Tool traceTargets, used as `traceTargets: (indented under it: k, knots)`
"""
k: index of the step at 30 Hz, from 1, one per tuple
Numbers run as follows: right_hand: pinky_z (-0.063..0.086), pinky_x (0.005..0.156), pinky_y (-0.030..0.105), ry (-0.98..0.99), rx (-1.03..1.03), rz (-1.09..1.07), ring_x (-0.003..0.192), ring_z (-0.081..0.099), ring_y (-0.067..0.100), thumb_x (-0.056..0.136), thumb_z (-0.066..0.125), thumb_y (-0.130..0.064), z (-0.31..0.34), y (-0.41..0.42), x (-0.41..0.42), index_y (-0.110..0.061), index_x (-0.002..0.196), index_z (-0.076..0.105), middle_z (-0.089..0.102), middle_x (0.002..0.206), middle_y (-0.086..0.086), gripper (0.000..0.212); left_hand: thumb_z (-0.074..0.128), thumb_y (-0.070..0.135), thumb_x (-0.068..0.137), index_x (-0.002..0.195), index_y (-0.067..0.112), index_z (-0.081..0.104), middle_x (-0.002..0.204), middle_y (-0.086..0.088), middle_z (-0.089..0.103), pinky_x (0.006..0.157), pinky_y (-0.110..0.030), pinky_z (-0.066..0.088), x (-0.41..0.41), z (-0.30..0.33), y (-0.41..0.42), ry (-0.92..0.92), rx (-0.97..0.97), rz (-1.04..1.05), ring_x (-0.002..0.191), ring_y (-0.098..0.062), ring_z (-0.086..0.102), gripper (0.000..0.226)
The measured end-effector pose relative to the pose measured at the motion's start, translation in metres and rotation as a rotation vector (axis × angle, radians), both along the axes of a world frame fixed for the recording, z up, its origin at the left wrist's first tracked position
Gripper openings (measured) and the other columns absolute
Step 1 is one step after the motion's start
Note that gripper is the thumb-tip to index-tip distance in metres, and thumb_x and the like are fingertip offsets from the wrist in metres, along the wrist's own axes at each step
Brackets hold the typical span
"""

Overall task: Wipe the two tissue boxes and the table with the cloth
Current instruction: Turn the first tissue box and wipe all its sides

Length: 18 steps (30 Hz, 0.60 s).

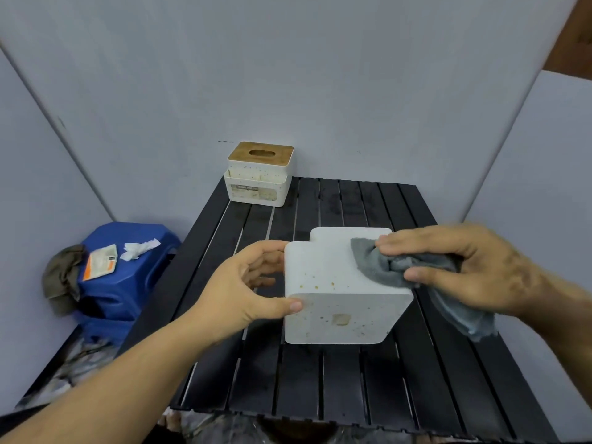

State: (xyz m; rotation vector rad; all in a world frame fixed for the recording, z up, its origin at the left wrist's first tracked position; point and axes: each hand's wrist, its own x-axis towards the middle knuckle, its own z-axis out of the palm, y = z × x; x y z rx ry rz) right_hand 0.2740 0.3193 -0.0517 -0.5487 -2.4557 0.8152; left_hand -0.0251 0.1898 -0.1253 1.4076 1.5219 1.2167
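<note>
Your left hand (246, 283) grips the near tissue box (339, 290) tilted above the table (320, 379) — right hand (458, 267) pinches the cloth (381, 264) against it. Second tissue box (259, 174) sits far left.

You see a matt white speckled plastic box (336, 283), a soft grey terry cloth (384, 267), and a wood-lidded white box (259, 174) at twelve o'clock on the black slatted bench (320, 379).

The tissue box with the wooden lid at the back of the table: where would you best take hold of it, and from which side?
Probably from above, a hand spanning the tissue box with the wooden lid across its two side walls. It stands upright at the far left corner of the slatted black table, close to the wall behind, so the top and sides look free. The lid may lift off, so grip the white body below it.
</note>
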Motion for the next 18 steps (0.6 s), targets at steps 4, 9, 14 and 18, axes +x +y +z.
traceTargets:
  k: [4, 9, 14, 18]
  knots:
    - [0.041, 0.111, 0.029, -0.062, 0.192, 0.086, 0.120, 0.058, 0.001, 0.085, 0.075, -0.013, -0.006, -0.042, -0.042, -0.025, 0.126, 0.066, 0.064, 0.129, -0.014, 0.043, 0.097, 0.025, 0.058, 0.127, 0.035, 0.067, 0.128, -0.002, 0.072, 0.107, -0.054, 0.051, 0.005, -0.004, 0.001, -0.061, 0.021, 0.007, 0.119, -0.022, 0.069, 0.076]
    - [0.042, 0.096, 0.006, -0.130, 0.176, 0.094, 0.106, 0.056, -0.013, 0.090, 0.069, -0.014, 0.003, -0.044, -0.053, -0.025, 0.127, 0.066, 0.064, 0.125, -0.017, 0.039, 0.096, 0.026, 0.056, 0.122, 0.039, 0.068, 0.126, -0.001, 0.073, 0.103, -0.055, 0.052, 0.006, -0.001, 0.000, -0.051, 0.035, 0.010, 0.117, -0.020, 0.069, 0.073]
    - [0.047, 0.105, 0.031, -0.114, 0.051, -0.057, 0.116, 0.063, 0.004, 0.079, 0.078, -0.018, 0.022, -0.002, 0.009, -0.036, 0.115, 0.072, 0.069, 0.120, -0.017, 0.040, 0.095, 0.028, 0.058, 0.122, 0.042, 0.067, 0.127, 0.001, 0.072, 0.099, -0.054, 0.054, 0.007, 0.003, -0.002, -0.046, 0.018, -0.005, 0.117, -0.019, 0.069, 0.071]
    - [0.046, 0.103, 0.022, -0.102, 0.115, -0.045, 0.113, 0.063, -0.002, 0.080, 0.078, -0.015, 0.013, -0.024, -0.024, -0.030, 0.117, 0.072, 0.070, 0.119, -0.017, 0.041, 0.095, 0.026, 0.057, 0.121, 0.041, 0.068, 0.126, 0.000, 0.072, 0.092, -0.046, 0.055, 0.011, 0.004, -0.003, -0.074, 0.018, 0.008, 0.114, -0.017, 0.070, 0.070]
